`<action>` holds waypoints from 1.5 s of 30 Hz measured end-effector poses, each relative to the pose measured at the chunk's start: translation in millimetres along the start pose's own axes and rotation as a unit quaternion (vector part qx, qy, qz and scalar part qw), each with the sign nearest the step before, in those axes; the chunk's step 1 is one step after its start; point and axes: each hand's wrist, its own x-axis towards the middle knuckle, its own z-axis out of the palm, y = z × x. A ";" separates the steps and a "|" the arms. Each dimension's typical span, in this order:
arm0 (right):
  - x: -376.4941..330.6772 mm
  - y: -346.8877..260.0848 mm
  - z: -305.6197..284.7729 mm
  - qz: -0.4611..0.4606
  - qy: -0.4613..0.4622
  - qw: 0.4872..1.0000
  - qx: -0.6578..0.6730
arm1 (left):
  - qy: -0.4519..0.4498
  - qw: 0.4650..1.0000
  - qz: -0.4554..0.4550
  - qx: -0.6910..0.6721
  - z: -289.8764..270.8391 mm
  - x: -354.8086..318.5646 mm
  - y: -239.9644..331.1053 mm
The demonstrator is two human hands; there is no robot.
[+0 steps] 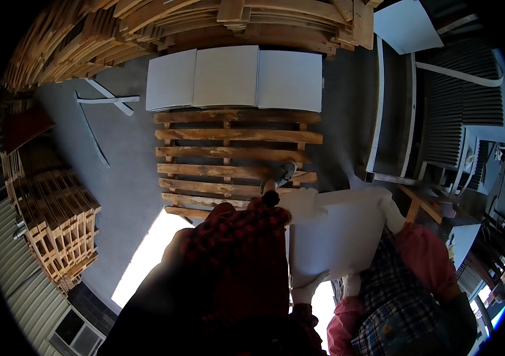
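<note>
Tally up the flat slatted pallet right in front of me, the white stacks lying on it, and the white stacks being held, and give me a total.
Slatted pallet: 1
White stacks on the pallet: 3
Held white stack: 1
Total: 5

The grey floor [119, 190] carries a slatted pallet [196, 152], with three stacks of white boards [226, 77] side by side across its far end. Loose white strips [110, 100] lie left on the floor, two crossed, near stacked pallets [65, 228].
</note>
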 end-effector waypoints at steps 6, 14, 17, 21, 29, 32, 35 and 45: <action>43.7 24.1 113.9 0.020 -0.052 0.993 0.107 | 0.055 0.995 -0.033 0.078 -102.0 29.0 -15.5; 168.2 50.5 229.0 0.013 -0.116 0.993 -0.032 | 0.087 0.992 -0.090 -0.019 -229.7 90.6 -115.2; 214.8 87.4 267.4 -0.018 -0.012 1.000 -0.018 | 0.063 0.995 -0.061 -0.045 -265.0 134.4 -148.9; 290.5 125.0 332.8 -0.028 -0.057 0.998 0.011 | 0.112 0.988 -0.088 0.061 -331.0 169.0 -172.5; 403.4 181.5 421.8 -0.008 -0.068 0.993 0.096 | 0.123 0.965 -0.085 0.216 -408.1 254.3 -238.8; 421.7 197.2 431.1 -0.026 -0.046 0.996 0.077 | 0.135 0.935 -0.066 0.321 -415.6 266.1 -257.5; 422.6 207.6 433.8 -0.064 -0.009 0.997 0.051 | 0.152 0.866 0.008 0.476 -421.9 254.8 -231.1; 405.5 211.4 439.1 -0.102 -0.007 0.994 0.035 | 0.236 0.836 0.099 0.486 -520.4 323.4 -310.1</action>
